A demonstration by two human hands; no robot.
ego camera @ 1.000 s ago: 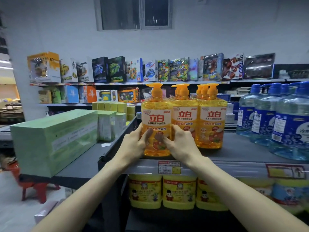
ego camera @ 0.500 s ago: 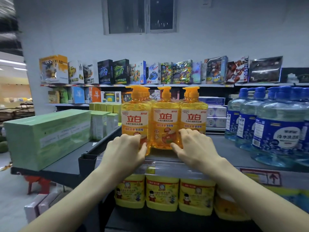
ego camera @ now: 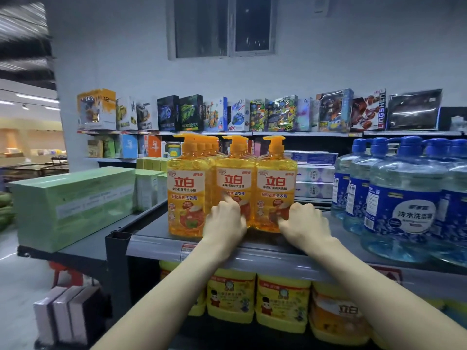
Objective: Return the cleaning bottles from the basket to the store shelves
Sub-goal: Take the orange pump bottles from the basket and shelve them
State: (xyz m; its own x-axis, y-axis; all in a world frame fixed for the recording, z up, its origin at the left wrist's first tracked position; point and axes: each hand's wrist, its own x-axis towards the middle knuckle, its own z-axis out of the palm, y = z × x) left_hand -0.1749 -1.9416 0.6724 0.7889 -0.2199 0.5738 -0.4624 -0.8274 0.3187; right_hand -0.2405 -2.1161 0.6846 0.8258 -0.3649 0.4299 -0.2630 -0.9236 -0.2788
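Three upright orange pump bottles (ego camera: 233,188) on shelf (ego camera: 156,223)

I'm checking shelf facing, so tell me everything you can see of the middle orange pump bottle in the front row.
The middle orange pump bottle is clear plastic holding amber liquid, topped by an orange pump whose spout points left. Its white-and-orange label with red Chinese characters faces forward. It stands upright on the grey shelf, close between the matching left bottle and right bottle. The left hand touches its lower front, index finger on the label.

Glossy translucent orange plastic pump bottles (ego camera: 233,190) stand on a matt grey metal shelf (ego camera: 161,223); clear plastic jugs (ego camera: 401,210) on the right.
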